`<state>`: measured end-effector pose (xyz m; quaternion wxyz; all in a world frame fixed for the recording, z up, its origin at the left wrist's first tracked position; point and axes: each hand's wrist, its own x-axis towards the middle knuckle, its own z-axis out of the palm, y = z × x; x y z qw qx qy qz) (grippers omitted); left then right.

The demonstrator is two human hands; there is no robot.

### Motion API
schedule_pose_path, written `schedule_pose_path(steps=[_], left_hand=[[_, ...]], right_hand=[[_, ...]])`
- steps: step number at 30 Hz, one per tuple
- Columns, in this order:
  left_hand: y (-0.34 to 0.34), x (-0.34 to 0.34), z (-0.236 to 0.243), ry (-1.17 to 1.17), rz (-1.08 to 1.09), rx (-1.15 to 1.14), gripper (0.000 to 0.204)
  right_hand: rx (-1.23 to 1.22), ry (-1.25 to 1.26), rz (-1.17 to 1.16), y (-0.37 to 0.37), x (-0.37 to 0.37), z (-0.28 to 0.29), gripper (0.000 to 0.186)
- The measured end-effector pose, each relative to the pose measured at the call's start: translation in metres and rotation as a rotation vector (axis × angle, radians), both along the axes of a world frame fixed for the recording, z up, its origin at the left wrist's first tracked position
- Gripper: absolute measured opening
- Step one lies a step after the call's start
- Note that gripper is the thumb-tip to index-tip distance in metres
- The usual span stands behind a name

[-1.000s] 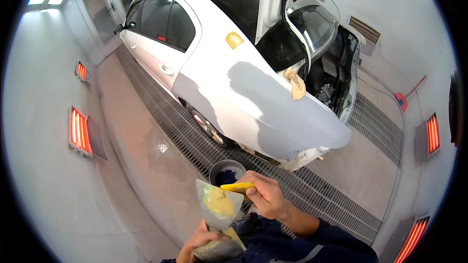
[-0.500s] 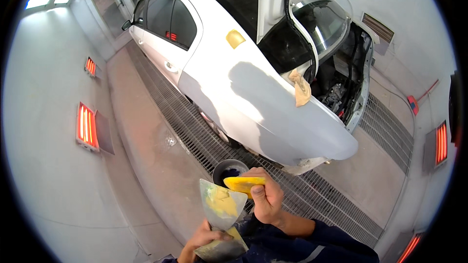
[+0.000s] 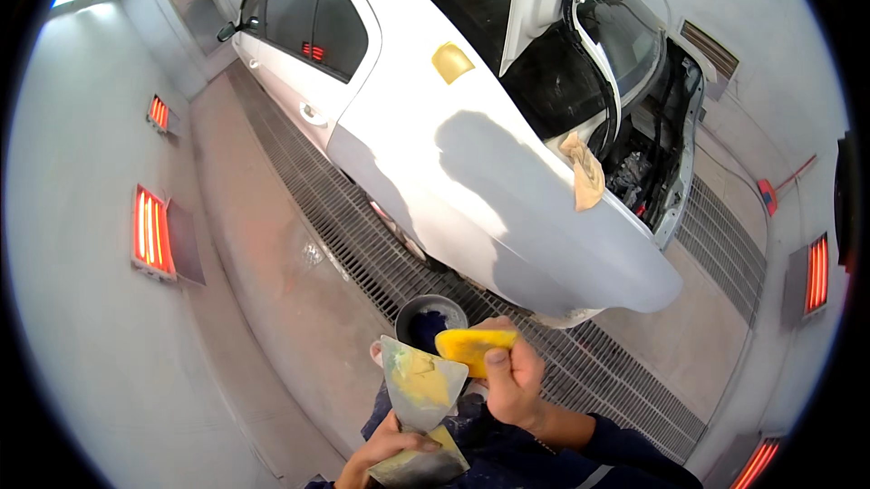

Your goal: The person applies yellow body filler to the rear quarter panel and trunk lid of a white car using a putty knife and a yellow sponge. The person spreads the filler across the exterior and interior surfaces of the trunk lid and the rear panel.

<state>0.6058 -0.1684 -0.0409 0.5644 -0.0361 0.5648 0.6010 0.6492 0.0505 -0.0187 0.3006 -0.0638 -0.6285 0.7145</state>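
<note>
My left hand (image 3: 394, 448) grips a metal spreader (image 3: 419, 391) smeared with pale yellow paste, and a second plate (image 3: 421, 462) lies under my fingers. My right hand (image 3: 512, 385) holds a yellow spreading pad (image 3: 467, 344) just beside the upper spreader's right edge. Below and behind them on the grating is a grey bucket (image 3: 411, 309) with dark contents. In front of me stands a white car (image 3: 408, 81), its rear side patched grey (image 3: 571, 253), with a yellow patch (image 3: 451, 61) on the pillar and a beige cloth (image 3: 584, 181) over the trunk opening's edge.
The trunk lid (image 3: 535, 9) is raised. Floor grating (image 3: 299, 172) runs along the car. Glowing heat lamps (image 3: 154, 231) line both walls (image 3: 91, 217), doors (image 3: 195, 9) stand at the back, and a red-handled tool (image 3: 768, 194) leans by the right wall.
My right hand and the yellow pad have shifted to the right, the pad's face turning more into view. The car sits slightly further right in the picture.
</note>
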Motion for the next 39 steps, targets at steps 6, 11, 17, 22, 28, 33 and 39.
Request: schedule_pose_path(steps=[6, 11, 17, 22, 28, 33, 39], left_hand=[[0.003, -0.08, -0.016, -0.096, -0.072, 0.077, 0.076], [0.011, -0.176, -0.017, -0.185, -0.241, -0.022, 0.087], [0.002, -0.261, -0.029, -0.2, -0.478, 0.067, 0.083], [-0.001, -0.306, -0.026, -0.28, -0.527, 0.024, 0.086], [0.012, -0.336, -0.032, -0.284, -0.74, 0.128, 0.082], [0.032, -0.328, -0.026, -0.331, -0.849, 0.203, 0.074], [0.035, -0.302, -0.032, -0.299, -0.902, 0.231, 0.077]], right_hand=[[0.272, -0.199, 0.04, 0.003, -0.045, -0.002, 0.022], [0.059, -0.293, -0.265, -0.02, -0.099, -0.025, 0.013], [0.032, -0.108, -0.63, -0.053, -0.183, -0.003, 0.029], [0.3, -0.334, -0.545, -0.055, -0.202, 0.005, 0.028], [0.327, -0.527, -0.478, -0.078, -0.202, -0.007, 0.017], [-0.085, -0.257, -1.164, -0.085, -0.208, 0.006, 0.029], [0.287, -0.237, -0.923, -0.08, -0.17, 0.01, 0.033]])
